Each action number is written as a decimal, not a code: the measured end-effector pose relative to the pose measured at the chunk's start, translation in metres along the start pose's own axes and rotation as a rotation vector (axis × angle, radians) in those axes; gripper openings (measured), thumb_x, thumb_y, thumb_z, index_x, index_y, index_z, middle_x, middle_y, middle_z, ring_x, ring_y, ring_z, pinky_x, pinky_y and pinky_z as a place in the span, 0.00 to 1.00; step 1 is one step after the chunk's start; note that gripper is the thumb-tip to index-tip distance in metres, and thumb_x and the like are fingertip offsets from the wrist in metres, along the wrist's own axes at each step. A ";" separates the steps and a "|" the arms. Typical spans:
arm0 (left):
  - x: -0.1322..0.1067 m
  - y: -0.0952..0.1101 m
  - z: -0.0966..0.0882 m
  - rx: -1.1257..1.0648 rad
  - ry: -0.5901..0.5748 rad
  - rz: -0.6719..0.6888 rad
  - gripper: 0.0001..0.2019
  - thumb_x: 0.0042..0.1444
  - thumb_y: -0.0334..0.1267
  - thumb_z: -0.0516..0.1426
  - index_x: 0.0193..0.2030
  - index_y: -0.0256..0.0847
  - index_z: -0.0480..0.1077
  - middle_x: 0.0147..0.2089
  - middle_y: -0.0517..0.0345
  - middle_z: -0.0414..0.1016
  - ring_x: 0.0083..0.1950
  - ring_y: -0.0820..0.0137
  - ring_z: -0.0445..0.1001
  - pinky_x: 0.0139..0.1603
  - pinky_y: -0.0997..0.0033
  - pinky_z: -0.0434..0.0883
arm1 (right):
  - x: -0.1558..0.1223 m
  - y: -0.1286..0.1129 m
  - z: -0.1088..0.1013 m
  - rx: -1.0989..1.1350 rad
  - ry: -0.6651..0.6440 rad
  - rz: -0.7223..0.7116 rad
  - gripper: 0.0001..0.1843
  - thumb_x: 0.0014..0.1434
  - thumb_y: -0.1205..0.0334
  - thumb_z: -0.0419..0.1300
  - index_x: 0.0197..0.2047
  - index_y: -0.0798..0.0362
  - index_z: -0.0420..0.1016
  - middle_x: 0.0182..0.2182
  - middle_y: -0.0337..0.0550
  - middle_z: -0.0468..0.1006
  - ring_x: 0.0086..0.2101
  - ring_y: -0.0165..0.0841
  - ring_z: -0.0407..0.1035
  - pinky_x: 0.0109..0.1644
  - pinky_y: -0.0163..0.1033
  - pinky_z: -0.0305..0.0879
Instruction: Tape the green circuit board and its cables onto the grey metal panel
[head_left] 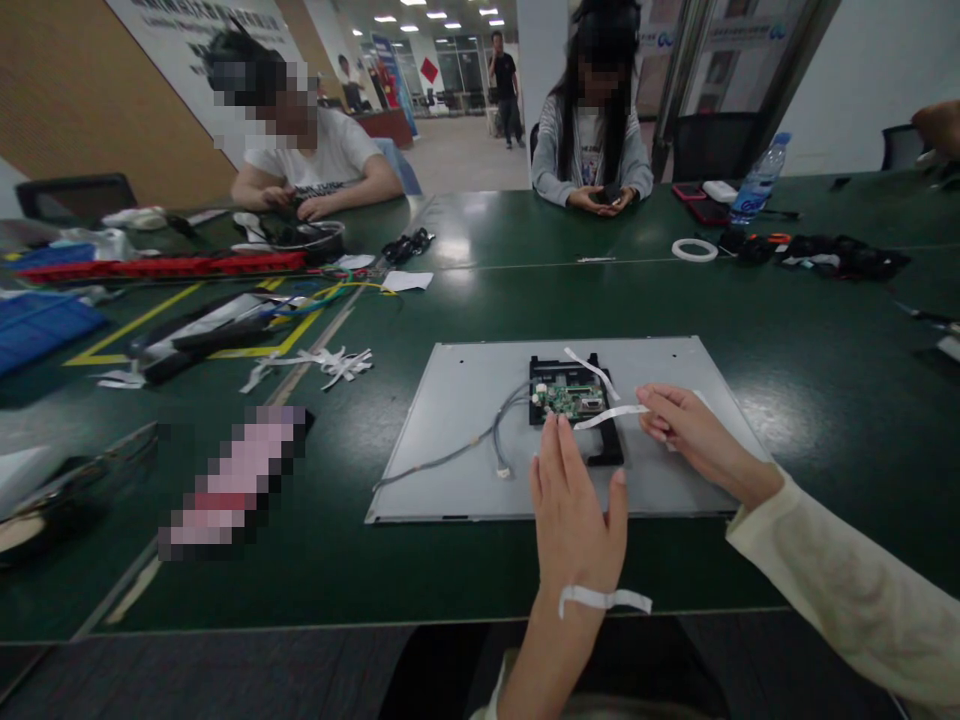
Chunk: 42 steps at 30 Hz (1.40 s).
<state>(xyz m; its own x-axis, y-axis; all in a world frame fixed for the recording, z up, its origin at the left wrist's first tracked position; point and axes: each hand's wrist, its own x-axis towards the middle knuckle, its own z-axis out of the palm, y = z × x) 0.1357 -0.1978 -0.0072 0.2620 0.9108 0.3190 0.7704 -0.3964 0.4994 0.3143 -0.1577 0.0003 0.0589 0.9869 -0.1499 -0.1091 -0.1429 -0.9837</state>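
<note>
A grey flat panel (457, 400) lies on the table in front of me, with a black bracket (611, 440) and a green circuit board (574, 400) on it. My left hand (570, 500) is open, fingers stretched, their tips at the board's near edge. One white strip of tape (604, 600) sticks across that wrist. Between the closed fingertips of my right hand (679, 430) is another strip of tape (611, 415), its free end pointing left over the bracket. A third white strip (592, 372) lies across the board's far side. A grey cable (450, 458) with a white plug runs left.
Left of the panel are a blurred pink object (240, 480), a pile of white strips (345, 367) and a blue basket (45, 325). A white tape roll (694, 249) and a water bottle (761, 180) stand farther right. Two people sit across the table (495, 300).
</note>
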 end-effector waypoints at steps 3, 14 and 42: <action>0.000 0.001 -0.001 0.004 0.011 0.018 0.34 0.63 0.43 0.48 0.70 0.33 0.35 0.71 0.40 0.44 0.72 0.57 0.43 0.66 0.49 0.55 | 0.000 0.000 0.001 -0.059 -0.046 0.017 0.24 0.55 0.43 0.59 0.23 0.53 0.57 0.17 0.31 0.57 0.19 0.23 0.51 0.22 0.31 0.42; 0.000 0.003 0.001 0.140 -0.125 0.139 0.28 0.65 0.41 0.45 0.69 0.34 0.44 0.70 0.44 0.51 0.71 0.62 0.48 0.68 0.46 0.50 | 0.002 0.004 -0.004 -0.477 -0.062 -0.065 0.26 0.59 0.42 0.52 0.20 0.53 0.60 0.15 0.33 0.61 0.18 0.24 0.54 0.23 0.33 0.49; 0.000 0.003 0.005 0.158 -0.049 0.082 0.34 0.64 0.46 0.46 0.70 0.31 0.37 0.71 0.40 0.43 0.72 0.57 0.41 0.66 0.46 0.53 | 0.002 0.002 0.004 -0.454 -0.038 -0.156 0.25 0.60 0.42 0.52 0.22 0.52 0.61 0.17 0.34 0.63 0.21 0.25 0.57 0.27 0.33 0.55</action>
<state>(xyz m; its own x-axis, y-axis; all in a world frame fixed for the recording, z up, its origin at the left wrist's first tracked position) 0.1409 -0.1984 -0.0091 0.3530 0.8820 0.3122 0.8260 -0.4505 0.3388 0.3107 -0.1556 -0.0018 0.0025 1.0000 -0.0018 0.3434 -0.0026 -0.9392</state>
